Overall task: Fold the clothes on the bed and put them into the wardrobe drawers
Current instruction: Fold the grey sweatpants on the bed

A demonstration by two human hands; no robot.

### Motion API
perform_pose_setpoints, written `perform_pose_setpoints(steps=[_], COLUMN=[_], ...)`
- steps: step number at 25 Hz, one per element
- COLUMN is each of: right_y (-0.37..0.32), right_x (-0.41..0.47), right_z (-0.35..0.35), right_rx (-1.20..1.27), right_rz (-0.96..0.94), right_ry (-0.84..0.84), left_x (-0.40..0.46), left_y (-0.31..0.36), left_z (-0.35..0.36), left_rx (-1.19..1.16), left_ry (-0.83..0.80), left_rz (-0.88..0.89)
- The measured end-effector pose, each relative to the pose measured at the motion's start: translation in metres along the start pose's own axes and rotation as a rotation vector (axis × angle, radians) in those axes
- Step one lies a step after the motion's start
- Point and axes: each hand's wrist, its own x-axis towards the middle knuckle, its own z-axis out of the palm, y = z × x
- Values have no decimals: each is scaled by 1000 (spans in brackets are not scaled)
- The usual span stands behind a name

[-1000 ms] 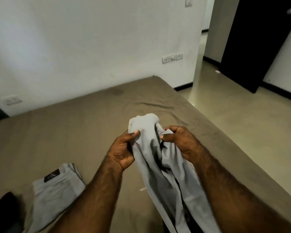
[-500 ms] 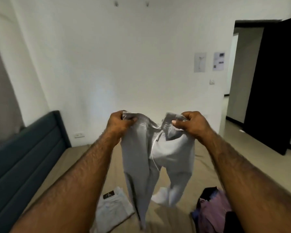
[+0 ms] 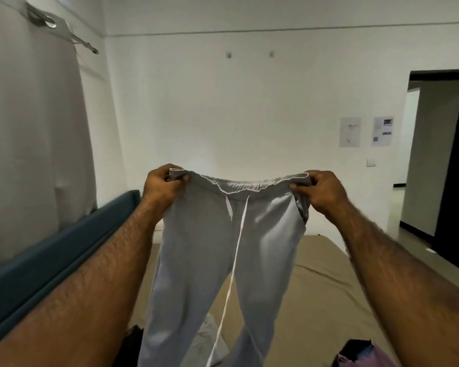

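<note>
Hanging from both raised hands, the light grey drawstring trousers [image 3: 223, 242] are held spread by the waistband above the bed [image 3: 326, 276], and their leg ends are cut off by the lower frame edge. At the far left a white curtain [image 3: 29, 144] is seen, its rod [image 3: 64, 27] only partly in view, and below it a teal padded headboard [image 3: 51, 258] runs along the bed's left side. Most of the mattress near the left forearm is hidden by that arm and by the trousers. A pale folded garment [image 3: 210, 332] is glimpsed between the two trouser legs, and a dark item [image 3: 133, 340] beside it is too obscured to be named. The left hand [image 3: 162, 188] is lifted, back toward the camera, its fingers [image 3: 180, 178] curled and pinching the left end of the elastic waistband. A white drawstring [image 3: 231, 274] is seen dangling down the middle. The right hand [image 3: 319, 193] is held level with the left, fingers clamped on the right end of the waistband. Open brown sheet is left to the right of the trousers, up to the bed's right edge. A purple and dark clothes heap [image 3: 361, 356] is cut off at the bottom right. Beyond, a dark doorway [image 3: 445, 154] is visible.
</note>
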Motion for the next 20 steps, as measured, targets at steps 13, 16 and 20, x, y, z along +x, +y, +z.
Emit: perform_pose_setpoints(steps=[13, 16, 20], right_y=[44, 53, 37], right_x=[-8, 0, 14], right_z=[-11, -20, -36], right_rx=[-418, -306, -87], right_rz=[12, 79, 123], right_ry=[-134, 24, -138], left_x=[-43, -59, -57], left_y=[0, -21, 0], left_z=[4, 5, 9], left_rx=[416, 223, 50], left_ry=[45, 134, 77], left_rz=[-165, -272, -269])
